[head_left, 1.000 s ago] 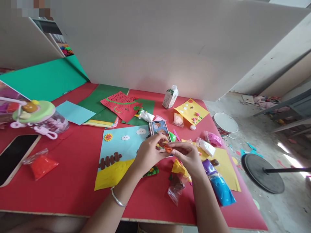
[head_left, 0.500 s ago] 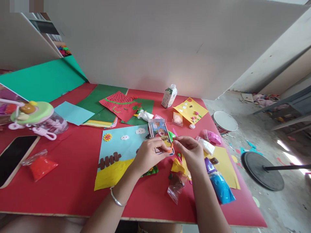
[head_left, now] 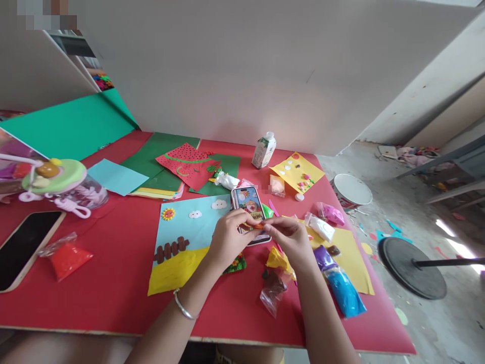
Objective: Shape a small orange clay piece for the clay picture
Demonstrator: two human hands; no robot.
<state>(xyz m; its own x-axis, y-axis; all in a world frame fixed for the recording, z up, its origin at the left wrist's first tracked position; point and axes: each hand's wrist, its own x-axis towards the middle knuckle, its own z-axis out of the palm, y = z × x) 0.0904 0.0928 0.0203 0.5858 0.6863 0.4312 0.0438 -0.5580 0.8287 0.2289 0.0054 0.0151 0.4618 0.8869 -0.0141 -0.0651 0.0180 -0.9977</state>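
Between both hands is a small piece of orange modelling clay (head_left: 259,226). My left hand (head_left: 235,236) pinches its left end, and my right hand (head_left: 288,235) pinches the right end, fingers closed. Just behind them a phone (head_left: 248,198) lies showing a colourful picture, partly covered by my fingers. Under my left forearm is a blue and yellow clay picture (head_left: 178,273) with a sun, clouds and a brown fence. Close to my right hand are a yellow clay lump (head_left: 276,258), a clear bag with brown clay (head_left: 273,288) and a green clay piece (head_left: 268,211).
Bags of blue (head_left: 344,293), purple (head_left: 324,258), white (head_left: 320,226) and pink clay (head_left: 332,214) lie at the right. A milk carton (head_left: 264,151) stands at the back. Leftward are a red clay bag (head_left: 70,259), a dark phone (head_left: 26,247) and a lidded cup (head_left: 93,192).
My two hands have come closer together, and the orange clay has turned from upright to nearly level. My right hand has shifted slightly left; more of the phone screen shows.
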